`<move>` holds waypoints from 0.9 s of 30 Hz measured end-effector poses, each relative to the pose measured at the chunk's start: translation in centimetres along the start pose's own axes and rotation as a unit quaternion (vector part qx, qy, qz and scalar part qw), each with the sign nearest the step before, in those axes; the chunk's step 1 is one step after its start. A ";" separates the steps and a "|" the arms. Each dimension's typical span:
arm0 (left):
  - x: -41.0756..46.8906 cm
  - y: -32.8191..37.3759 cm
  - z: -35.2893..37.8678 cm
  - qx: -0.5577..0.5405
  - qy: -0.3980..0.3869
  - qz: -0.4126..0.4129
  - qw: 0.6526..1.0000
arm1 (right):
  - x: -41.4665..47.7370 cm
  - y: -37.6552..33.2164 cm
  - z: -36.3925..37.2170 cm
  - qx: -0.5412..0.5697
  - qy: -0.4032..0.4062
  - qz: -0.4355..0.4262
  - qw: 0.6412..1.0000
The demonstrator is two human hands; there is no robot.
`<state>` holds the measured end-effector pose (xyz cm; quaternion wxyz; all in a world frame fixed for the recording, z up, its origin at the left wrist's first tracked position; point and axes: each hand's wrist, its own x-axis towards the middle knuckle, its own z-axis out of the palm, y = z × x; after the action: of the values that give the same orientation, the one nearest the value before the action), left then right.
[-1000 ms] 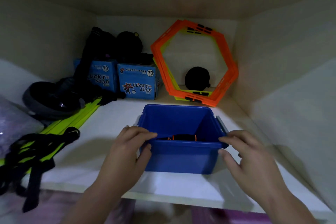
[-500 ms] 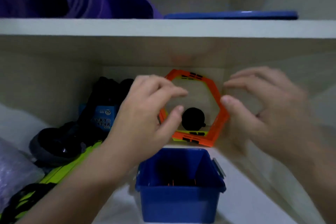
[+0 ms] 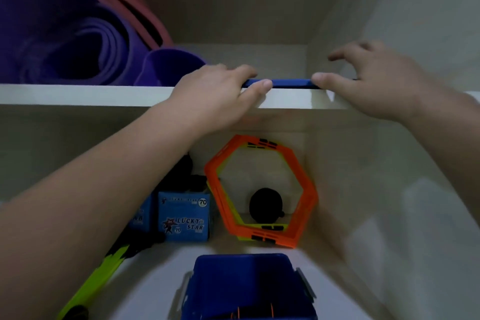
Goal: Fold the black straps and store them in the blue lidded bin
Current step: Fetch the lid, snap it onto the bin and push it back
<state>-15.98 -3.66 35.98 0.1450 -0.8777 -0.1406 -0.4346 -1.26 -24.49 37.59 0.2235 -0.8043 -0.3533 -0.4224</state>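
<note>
A lid [image 3: 283,83] lies on the upper shelf [image 3: 78,95], frame centre, right of a rolled mat [image 3: 65,34]. The open bin [image 3: 249,286] sits bottom centre, 2 boxes [image 3: 181,218] behind it.

We've got both arms stretched up and forward. Our left hand [image 3: 215,91] is palm-down, fingers curled over, thumb [image 3: 255,87] pressed underneath in a pinch. Our right hand [image 3: 374,83] is looser, fingers arched and spread, thumb [image 3: 324,79] pointing inward toward the left one.
</note>
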 end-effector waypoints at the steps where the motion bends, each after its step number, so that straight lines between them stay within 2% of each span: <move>1: 0.3 0.1 -0.2 0.002 -0.009 -0.013 1.000 | 0.2 0.3 0.0 -0.008 -0.023 0.015 1.000; 4: 0.6 0.4 -0.5 0.004 -0.024 -0.037 0.999 | 0.0 0.9 0.2 0.000 -0.075 0.032 0.997; 7: 0.3 0.7 -0.4 -0.007 -0.003 -0.040 0.999 | -0.4 1.3 0.4 0.012 -0.070 0.026 0.997; 16: -1.0 0.1 -0.7 -0.121 0.062 -0.022 0.991 | -2.2 1.8 -0.8 0.187 0.022 0.007 0.982; 21: -3.1 -0.6 0.5 -0.103 0.150 -0.017 0.983 | -4.4 1.6 0.3 0.201 0.114 -0.012 0.973; 27: -6.3 -0.9 1.9 -0.096 0.193 0.025 0.976 | -8.1 1.5 1.6 0.193 0.173 -0.037 0.965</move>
<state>-18.60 -2.90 29.90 0.0954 -0.7903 -0.0457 -0.6035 -2.53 -27.48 29.88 0.4162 -0.6470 -0.4132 -0.4873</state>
